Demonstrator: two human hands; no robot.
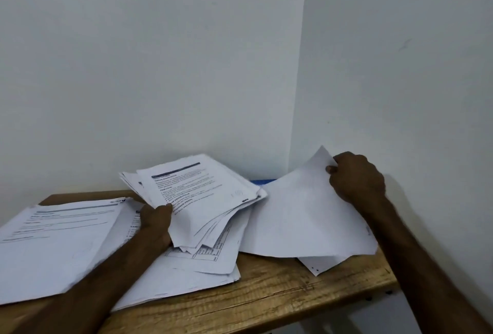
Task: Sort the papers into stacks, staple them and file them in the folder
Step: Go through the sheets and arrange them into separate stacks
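Wooden table [280, 299] in a wall corner. Left hand [156, 223] grips a fanned bundle of printed papers [202, 200] above a flat stack [53, 245]. Right hand [356, 177] pinches a blank-side sheet [298, 219] by its top corner, lifted. Blue edge [262, 181] behind, possibly the folder.

The single head view looks forward and down, close over a wooden table [280, 288] in a wall corner.

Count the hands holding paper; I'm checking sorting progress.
2. The left hand grips a fanned bundle of printed sheets at centre; the right hand pinches a loose sheet by its top corner, at right.
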